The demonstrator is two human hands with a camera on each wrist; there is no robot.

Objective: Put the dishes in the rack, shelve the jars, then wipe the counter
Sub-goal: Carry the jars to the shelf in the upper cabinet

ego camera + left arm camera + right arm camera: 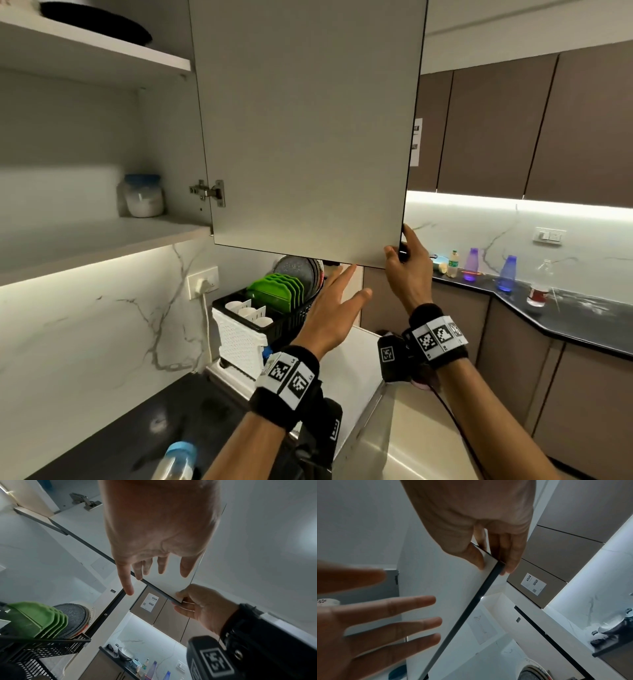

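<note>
My right hand (402, 255) pinches the lower right corner of the open grey cabinet door (308, 130), thumb on the inner face and fingers behind the edge; the right wrist view shows the same pinch (494, 562). My left hand (337, 294) is open with fingers spread just below the door's bottom edge, holding nothing. A blue-lidded jar of white powder (143, 196) stands on the lower cabinet shelf (102, 240). A second blue-lidded jar (176, 459) sits on the black counter (144, 411) at the bottom. The black dish rack (284, 308) holds green plates (277, 291) and grey plates.
A black dish (96, 24) lies on the upper shelf. A white basket with cups (243, 329) adjoins the rack. Purple and blue bottles (472, 265) and a clear bottle (539, 284) stand on the right counter. A plug and cord (205, 287) hang on the marble wall.
</note>
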